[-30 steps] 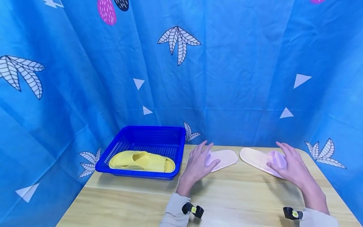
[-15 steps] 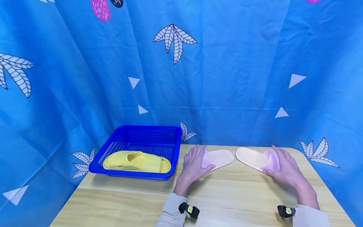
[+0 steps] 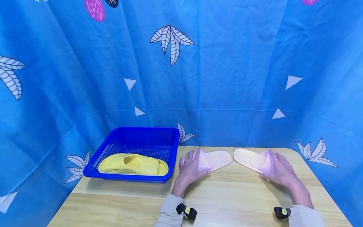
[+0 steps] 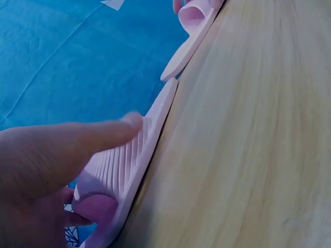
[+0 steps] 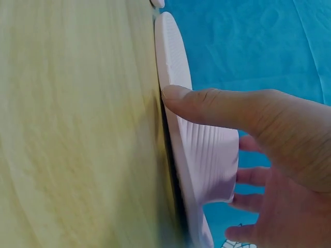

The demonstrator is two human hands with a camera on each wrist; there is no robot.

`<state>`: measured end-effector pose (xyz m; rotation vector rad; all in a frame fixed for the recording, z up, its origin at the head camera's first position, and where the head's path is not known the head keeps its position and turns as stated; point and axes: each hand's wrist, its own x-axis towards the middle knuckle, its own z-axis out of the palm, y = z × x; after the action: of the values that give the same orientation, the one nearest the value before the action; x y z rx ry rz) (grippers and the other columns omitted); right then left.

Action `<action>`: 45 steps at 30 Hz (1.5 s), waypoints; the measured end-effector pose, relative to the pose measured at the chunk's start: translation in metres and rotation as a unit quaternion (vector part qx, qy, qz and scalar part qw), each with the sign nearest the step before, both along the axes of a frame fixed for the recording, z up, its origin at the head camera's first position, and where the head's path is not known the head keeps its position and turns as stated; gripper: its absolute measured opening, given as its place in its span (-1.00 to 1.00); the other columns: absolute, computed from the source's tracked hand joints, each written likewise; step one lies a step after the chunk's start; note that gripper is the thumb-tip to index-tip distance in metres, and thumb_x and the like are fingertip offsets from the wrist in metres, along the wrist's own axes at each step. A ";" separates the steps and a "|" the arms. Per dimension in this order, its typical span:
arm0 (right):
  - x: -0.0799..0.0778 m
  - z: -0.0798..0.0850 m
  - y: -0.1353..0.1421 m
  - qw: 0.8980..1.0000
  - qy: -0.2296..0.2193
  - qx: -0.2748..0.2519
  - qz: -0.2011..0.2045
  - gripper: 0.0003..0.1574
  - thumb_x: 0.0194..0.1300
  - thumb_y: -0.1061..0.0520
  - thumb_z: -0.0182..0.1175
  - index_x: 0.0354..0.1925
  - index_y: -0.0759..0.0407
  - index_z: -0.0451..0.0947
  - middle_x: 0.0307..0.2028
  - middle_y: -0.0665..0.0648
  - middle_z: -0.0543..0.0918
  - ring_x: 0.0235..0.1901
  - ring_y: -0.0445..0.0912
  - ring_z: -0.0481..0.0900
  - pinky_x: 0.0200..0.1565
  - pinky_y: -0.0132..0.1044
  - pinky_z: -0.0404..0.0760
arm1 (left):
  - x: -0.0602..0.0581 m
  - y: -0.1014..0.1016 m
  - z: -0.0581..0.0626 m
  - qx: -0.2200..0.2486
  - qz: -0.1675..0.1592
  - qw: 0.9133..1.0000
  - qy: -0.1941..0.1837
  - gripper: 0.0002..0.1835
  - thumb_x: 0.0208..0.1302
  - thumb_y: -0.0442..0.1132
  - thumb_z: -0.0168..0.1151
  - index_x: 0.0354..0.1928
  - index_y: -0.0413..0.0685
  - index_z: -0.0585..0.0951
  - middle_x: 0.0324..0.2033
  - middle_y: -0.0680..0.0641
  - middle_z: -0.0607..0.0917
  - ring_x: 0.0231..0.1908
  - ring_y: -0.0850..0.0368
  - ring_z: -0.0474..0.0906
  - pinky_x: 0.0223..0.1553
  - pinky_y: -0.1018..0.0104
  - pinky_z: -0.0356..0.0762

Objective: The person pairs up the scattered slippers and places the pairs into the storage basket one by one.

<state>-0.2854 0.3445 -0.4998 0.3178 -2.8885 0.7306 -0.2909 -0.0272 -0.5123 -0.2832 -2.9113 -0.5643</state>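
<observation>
Before me, the left hand (image 3: pixel 189 170) grips the left slipper (image 3: pixel 216 159) and the right hand (image 3: pixel 280 170) the right slipper (image 3: pixel 250 158), thumb opposing fingers, both long axes running inward near the far edge of the surface (image 3: pixel 227 195), inner ends just apart between the hands.

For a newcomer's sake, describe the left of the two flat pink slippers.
On the pale wooden table, find the rectangular blue plastic basket. Rightward, first comes the flat, pink, ribbed-strap slipper, nearer the basket than its matching pink twin.
</observation>
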 end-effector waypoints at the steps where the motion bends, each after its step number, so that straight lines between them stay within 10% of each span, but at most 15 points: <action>1: 0.000 -0.001 0.000 1.000 -0.001 0.001 0.000 0.50 -0.23 -0.13 0.53 0.41 0.42 -0.13 0.22 0.63 0.08 0.13 0.49 0.09 0.02 0.44 0.08 | 0.000 0.000 0.000 0.001 0.001 1.000 -0.003 0.11 -0.07 0.34 0.32 0.47 0.09 0.07 0.33 -0.15 0.25 0.32 -0.13 0.12 0.19 -0.31 0.06; 27: 0.005 -0.002 -0.001 0.998 -0.042 0.022 -0.032 0.58 -0.26 -0.38 0.45 0.36 0.51 -0.12 -0.03 0.58 0.15 -0.11 0.37 0.19 -0.21 0.23 0.33 | -0.004 -0.004 -0.002 0.049 -0.007 0.999 -0.006 0.08 -0.23 0.20 0.51 0.39 0.12 0.22 0.11 -0.12 0.42 0.05 -0.04 0.35 0.05 -0.17 0.25; 45: 0.014 0.016 0.005 0.998 -0.023 0.007 -0.061 0.50 -0.30 -0.38 0.48 0.34 0.38 -0.01 0.00 0.56 0.14 -0.13 0.32 0.17 -0.38 -0.03 0.34 | -0.004 -0.014 0.011 -0.004 -0.022 0.999 0.048 0.09 -0.12 0.19 0.46 0.44 0.10 0.12 0.18 -0.09 0.38 0.16 -0.06 0.30 0.13 -0.12 0.19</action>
<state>-0.2710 0.3499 -0.4834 0.1263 -2.9260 0.7062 -0.2949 -0.0407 -0.5015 -0.3661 -2.8209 -0.5314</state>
